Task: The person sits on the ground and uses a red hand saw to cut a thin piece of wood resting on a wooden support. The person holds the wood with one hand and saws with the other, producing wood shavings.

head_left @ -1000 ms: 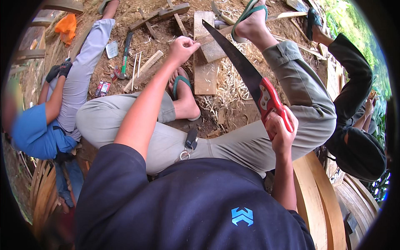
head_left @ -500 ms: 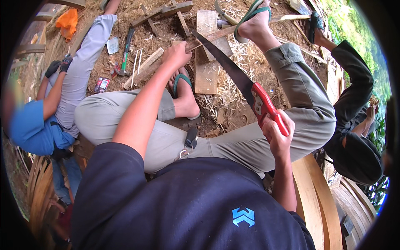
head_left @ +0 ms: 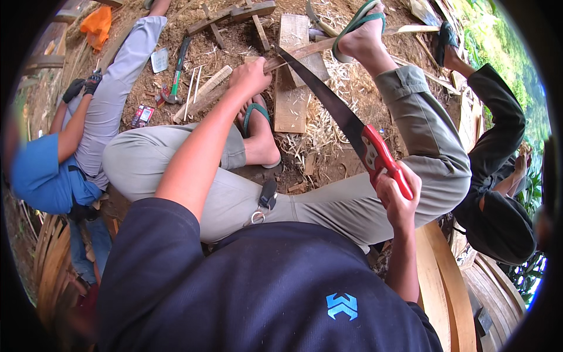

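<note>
My right hand (head_left: pixel 400 190) is closed round the red handle of a handsaw (head_left: pixel 328 94), its dark curved blade reaching up and to the left. The blade's tip lies at a long wooden strip (head_left: pixel 311 48), just right of my left hand (head_left: pixel 251 77). That left hand is wrapped round the strip, pressing it above my left foot. Beneath the strip are a flat wooden board (head_left: pixel 291 111) and a shorter block (head_left: pixel 311 70). My right sandalled foot (head_left: pixel 359 44) is against the strip farther along; whether it bears on it I cannot tell.
A hammer (head_left: pixel 177 82), thin sticks (head_left: pixel 192 94), and a phone (head_left: pixel 142 116) lie on the ground at left. A sickle (head_left: pixel 321 22) and wooden frame (head_left: pixel 231 16) are farther off. Wood shavings (head_left: pixel 334 111) cover the ground. Co-workers sit at left (head_left: pixel 44 173) and right (head_left: pixel 498 217).
The saw has drawn back slightly, down and to the right, with my right hand. My left hand stays on the strip.
</note>
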Tool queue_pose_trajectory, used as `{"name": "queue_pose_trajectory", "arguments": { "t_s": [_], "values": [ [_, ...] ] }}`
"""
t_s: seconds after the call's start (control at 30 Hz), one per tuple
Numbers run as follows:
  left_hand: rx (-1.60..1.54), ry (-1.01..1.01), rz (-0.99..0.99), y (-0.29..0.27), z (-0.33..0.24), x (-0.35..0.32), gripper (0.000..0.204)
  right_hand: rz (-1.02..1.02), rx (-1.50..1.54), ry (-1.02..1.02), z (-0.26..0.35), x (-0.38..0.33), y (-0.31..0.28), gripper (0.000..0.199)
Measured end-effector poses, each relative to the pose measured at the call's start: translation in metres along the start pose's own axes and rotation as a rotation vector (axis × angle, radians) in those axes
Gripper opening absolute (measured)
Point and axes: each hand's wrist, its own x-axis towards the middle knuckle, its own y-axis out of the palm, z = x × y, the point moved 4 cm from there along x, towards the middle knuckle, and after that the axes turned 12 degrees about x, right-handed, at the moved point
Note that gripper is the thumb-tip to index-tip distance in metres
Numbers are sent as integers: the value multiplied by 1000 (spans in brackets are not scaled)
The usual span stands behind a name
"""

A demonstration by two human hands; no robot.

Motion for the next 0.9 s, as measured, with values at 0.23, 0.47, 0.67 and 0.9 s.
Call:
{"name": "queue_pose_trajectory", "arguments": {
  "t_s": [0.23, 0.47, 0.67, 0.9],
  "values": [
    [-40, 2, 150, -2, 24, 1, 35, 31, 0, 131, 35, 14, 1, 10],
    [9, -133, 166, 0, 25, -4, 32, 91, -18, 48, -13, 68, 59, 12],
    [-36, -115, 192, 0, 27, -4, 33, 19, 55, 53, -14, 57, 62, 13],
    [-38, -121, 180, -7, 21, -6, 34, -90, 339, 302, 2, 72, 6, 8]
  ]
}}
